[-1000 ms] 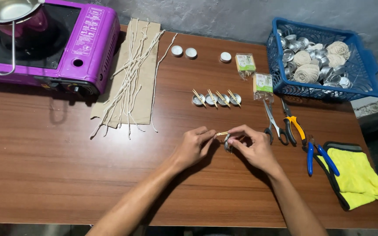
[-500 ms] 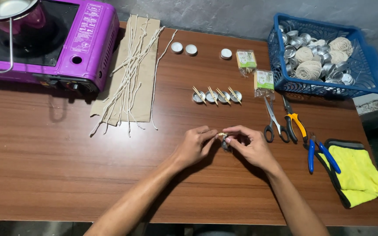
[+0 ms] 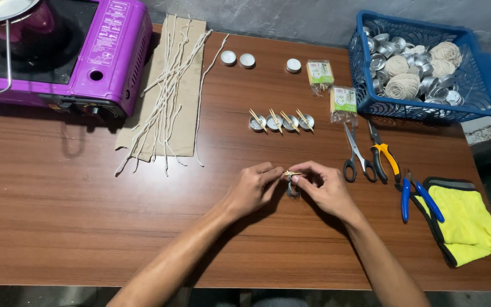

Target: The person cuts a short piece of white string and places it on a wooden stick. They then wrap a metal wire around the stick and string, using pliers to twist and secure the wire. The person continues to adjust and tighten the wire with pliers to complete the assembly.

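Sticks pinched between both hands' fingertips.

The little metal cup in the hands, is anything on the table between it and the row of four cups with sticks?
Nothing visible. The left hand and right hand pinch a little metal cup with thin sticks. Only bare table lies between it and the row of cups. The scissors lie off to the right.

Both hands pinching small sticks over metal cup, wooden table
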